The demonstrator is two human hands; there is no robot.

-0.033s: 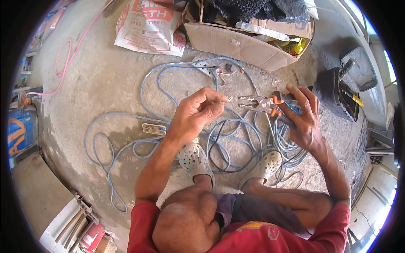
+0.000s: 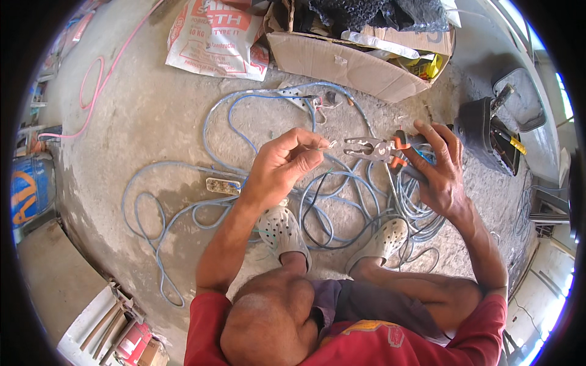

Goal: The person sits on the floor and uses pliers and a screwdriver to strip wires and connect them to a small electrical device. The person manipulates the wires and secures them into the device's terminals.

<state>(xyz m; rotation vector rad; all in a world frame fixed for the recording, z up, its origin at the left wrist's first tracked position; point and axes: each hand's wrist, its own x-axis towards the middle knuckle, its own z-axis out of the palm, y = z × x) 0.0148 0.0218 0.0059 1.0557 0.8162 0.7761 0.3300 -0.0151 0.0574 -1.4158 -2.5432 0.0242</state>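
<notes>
My left hand (image 2: 284, 163) is closed in a pinch, with a small pale, wire-like piece (image 2: 332, 144) poking out past the fingertips. Facing it, a short gap away, are the jaws of a pair of pliers (image 2: 368, 149), slightly parted. My right hand (image 2: 442, 165) wraps the pliers' orange and dark handles, some fingers stretched along the upper one. Under both hands, loops of blue-grey cable (image 2: 329, 195) lie on the floor around my shoes. Left of my left wrist is a small oblong box-like fitting (image 2: 223, 186) with blue wire at it.
A cardboard box (image 2: 348, 64) full of odds and ends stands ahead, beside a printed sack (image 2: 217, 43). To the right is a black tool bucket (image 2: 482, 134) with tools in it. A white perforated plate (image 2: 294, 99) lies among the cable. Pink hose (image 2: 91, 104) runs at far left.
</notes>
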